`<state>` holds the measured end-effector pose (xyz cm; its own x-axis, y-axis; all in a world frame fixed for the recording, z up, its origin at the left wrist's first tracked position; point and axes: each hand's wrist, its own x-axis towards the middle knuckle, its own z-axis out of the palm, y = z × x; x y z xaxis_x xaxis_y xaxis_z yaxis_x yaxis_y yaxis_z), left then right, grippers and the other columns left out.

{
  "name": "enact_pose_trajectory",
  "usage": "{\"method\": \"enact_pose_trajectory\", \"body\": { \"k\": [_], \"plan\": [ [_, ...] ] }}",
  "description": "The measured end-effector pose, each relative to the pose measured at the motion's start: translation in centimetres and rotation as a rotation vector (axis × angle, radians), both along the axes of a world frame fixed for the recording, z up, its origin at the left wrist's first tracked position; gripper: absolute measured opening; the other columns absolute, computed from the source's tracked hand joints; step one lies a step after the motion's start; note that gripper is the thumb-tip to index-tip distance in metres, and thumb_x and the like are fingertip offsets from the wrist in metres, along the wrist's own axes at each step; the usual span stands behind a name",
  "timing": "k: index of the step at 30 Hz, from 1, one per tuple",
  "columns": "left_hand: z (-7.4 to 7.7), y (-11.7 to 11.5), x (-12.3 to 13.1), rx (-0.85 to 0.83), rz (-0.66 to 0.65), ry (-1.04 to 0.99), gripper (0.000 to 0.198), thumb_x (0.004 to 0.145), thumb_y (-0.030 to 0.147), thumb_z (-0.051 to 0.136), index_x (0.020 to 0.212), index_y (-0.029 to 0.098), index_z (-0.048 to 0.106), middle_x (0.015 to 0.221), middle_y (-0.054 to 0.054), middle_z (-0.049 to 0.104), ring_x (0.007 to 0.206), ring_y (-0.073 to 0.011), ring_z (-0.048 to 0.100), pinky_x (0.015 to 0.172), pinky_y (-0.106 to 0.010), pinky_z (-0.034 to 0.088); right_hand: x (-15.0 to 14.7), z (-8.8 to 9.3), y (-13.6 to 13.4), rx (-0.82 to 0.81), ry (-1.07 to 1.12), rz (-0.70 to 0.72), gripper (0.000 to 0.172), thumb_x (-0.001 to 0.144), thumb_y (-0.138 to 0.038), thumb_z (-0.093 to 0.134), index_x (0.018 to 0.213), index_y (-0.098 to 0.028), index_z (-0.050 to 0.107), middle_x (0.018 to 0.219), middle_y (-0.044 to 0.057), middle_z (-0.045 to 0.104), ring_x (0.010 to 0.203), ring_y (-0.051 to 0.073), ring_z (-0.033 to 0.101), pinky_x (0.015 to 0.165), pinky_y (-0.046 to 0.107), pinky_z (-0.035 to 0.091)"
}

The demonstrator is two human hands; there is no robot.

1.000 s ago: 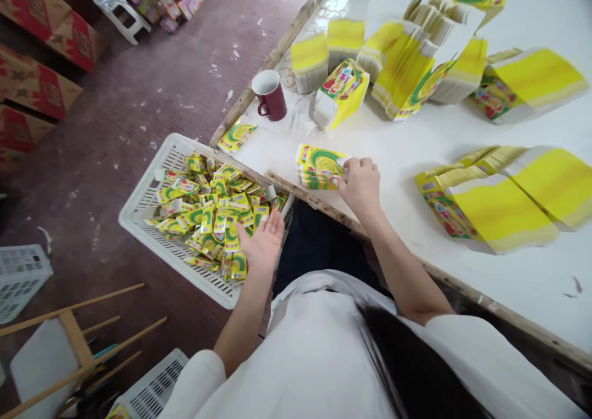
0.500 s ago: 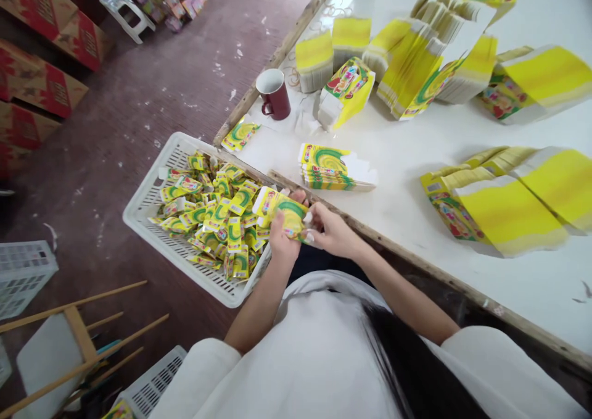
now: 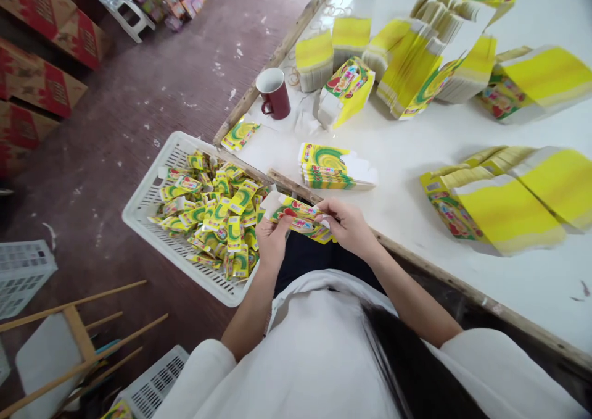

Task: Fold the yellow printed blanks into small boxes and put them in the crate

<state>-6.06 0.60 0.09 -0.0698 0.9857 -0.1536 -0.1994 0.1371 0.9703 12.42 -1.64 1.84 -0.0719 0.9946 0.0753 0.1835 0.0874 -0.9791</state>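
Observation:
Between my two hands, over my lap at the table's edge, is a yellow and green printed carton (image 3: pixel 303 216) with white flaps. My left hand (image 3: pixel 272 237) grips its left end, thumb on top. At its right end my right hand (image 3: pixel 346 224) pinches the edge. Left of my hands, a white plastic basket (image 3: pixel 152 228) holds many small folded yellow cartons (image 3: pixel 219 212). A short row of flattened cartons (image 3: pixel 328 166) lies on the white table (image 3: pixel 393 190) just beyond my hands.
A dark red mug (image 3: pixel 276 101) stands near the table's corner, with a single flat carton (image 3: pixel 240 133) beside it. Stacks of yellow cartons (image 3: pixel 513 209) cover the right and far parts. On the floor are an overturned wooden chair (image 3: pixel 78 332), a stool (image 3: pixel 127 12) and cardboard boxes (image 3: pixel 50 86).
The carton has turned so that another printed side shows. My left hand has shifted slightly left, and my right hand slightly right, both still on the carton.

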Motion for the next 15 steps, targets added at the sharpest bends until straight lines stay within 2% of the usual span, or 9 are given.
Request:
{"method": "enact_pose_trajectory", "body": {
  "k": [1, 3, 5, 7, 9, 11, 12, 13, 15],
  "plan": [
    [0.4, 0.3, -0.5, 0.025, -0.034, 0.012, 0.04, 0.074, 0.046, 0.085, 0.103, 0.021, 0.074, 0.096, -0.003, 0.078, 0.09, -0.0193, 0.073, 0.091, -0.034, 0.056, 0.4, 0.2, 0.0, 0.053, -0.052, -0.005, 0.015, 0.09, -0.013, 0.05, 0.095, -0.023, 0.061, 0.083, 0.001, 0.067, 0.077, 0.017, 0.061, 0.071, 0.029, 0.047],
    [1.7, 1.1, -1.8, 0.112, -0.112, -0.002, 0.057, 0.073, 0.059, 0.082, 0.117, 0.024, 0.071, 0.111, -0.008, 0.077, 0.105, -0.0246, 0.073, 0.099, -0.038, 0.054, 0.9, 0.5, 0.0, 0.178, -0.173, -0.023, 0.021, 0.089, -0.009, 0.049, 0.096, -0.023, 0.064, 0.09, 0.003, 0.071, 0.085, 0.02, 0.062, 0.076, 0.032, 0.049],
    [3.5, 2.0, -2.9, 0.199, -0.195, -0.035, 0.085, 0.058, 0.075, 0.082, 0.127, 0.026, 0.066, 0.128, -0.012, 0.072, 0.122, -0.0307, 0.067, 0.107, -0.042, 0.049, 1.1, 0.8, 0.0, 0.282, -0.309, -0.023, 0.022, 0.092, -0.01, 0.05, 0.093, -0.024, 0.068, 0.094, 0.006, 0.072, 0.09, 0.022, 0.061, 0.084, 0.037, 0.049],
    [5.1, 2.5, -3.5, 0.194, -0.301, 0.088, 0.1, 0.045, 0.069, 0.091, 0.13, 0.024, 0.064, 0.138, -0.015, 0.066, 0.134, -0.0346, 0.058, 0.116, -0.044, 0.041, 0.8, 0.9, -0.1, 0.342, -0.399, 0.041, 0.025, 0.096, -0.015, 0.051, 0.089, -0.028, 0.07, 0.093, 0.005, 0.073, 0.093, 0.023, 0.059, 0.096, 0.044, 0.046],
    [6.1, 2.4, -3.2, 0.11, -0.426, 0.308, 0.097, 0.037, 0.047, 0.101, 0.125, 0.023, 0.067, 0.131, -0.014, 0.069, 0.128, -0.036, 0.061, 0.116, -0.045, 0.041, 0.1, 0.9, -0.2, 0.365, -0.41, 0.097, 0.025, 0.099, -0.021, 0.052, 0.09, -0.032, 0.071, 0.095, 0.002, 0.073, 0.1, 0.023, 0.059, 0.113, 0.05, 0.037],
    [6.2, 1.8, -2.2, 0.019, -0.478, 0.513, 0.079, 0.043, 0.031, 0.099, 0.116, 0.023, 0.07, 0.111, -0.008, 0.074, 0.11, -0.0336, 0.068, 0.107, -0.045, 0.048, -0.7, 0.7, -0.2, 0.355, -0.341, -0.015, 0.014, 0.097, -0.031, 0.057, 0.102, -0.035, 0.069, 0.109, 0.003, 0.071, 0.116, 0.026, 0.057, 0.123, 0.056, 0.026],
    [6.0, 1.5, -1.6, -0.001, -0.469, 0.588, 0.07, 0.049, 0.029, 0.096, 0.113, 0.023, 0.07, 0.103, -0.006, 0.074, 0.103, -0.0319, 0.069, 0.103, -0.044, 0.05, -1.1, 0.5, -0.2, 0.326, -0.279, -0.133, 0.02, 0.094, -0.037, 0.061, 0.113, -0.034, 0.066, 0.121, 0.005, 0.068, 0.127, 0.029, 0.052, 0.124, 0.058, 0.023],
    [5.6, 1.0, -1.0, 0.003, -0.443, 0.64, 0.064, 0.054, 0.028, 0.094, 0.112, 0.023, 0.069, 0.099, -0.005, 0.074, 0.1, -0.0309, 0.069, 0.1, -0.043, 0.051, -1.5, 0.2, -0.2, 0.281, -0.195, -0.261, 0.036, 0.091, -0.045, 0.065, 0.124, -0.032, 0.061, 0.131, 0.009, 0.062, 0.135, 0.032, 0.047, 0.124, 0.059, 0.023],
    [4.6, 0.2, 0.0, 0.07, -0.405, 0.675, 0.063, 0.058, 0.027, 0.091, 0.116, 0.024, 0.067, 0.106, -0.006, 0.073, 0.105, -0.0309, 0.068, 0.101, -0.041, 0.05, -2.0, -0.3, 0.1, 0.135, 0.032, -0.389, 0.066, 0.083, -0.057, 0.07, 0.138, -0.025, 0.049, 0.143, 0.015, 0.053, 0.142, 0.034, 0.043, 0.121, 0.057, 0.033]
  ]
}}
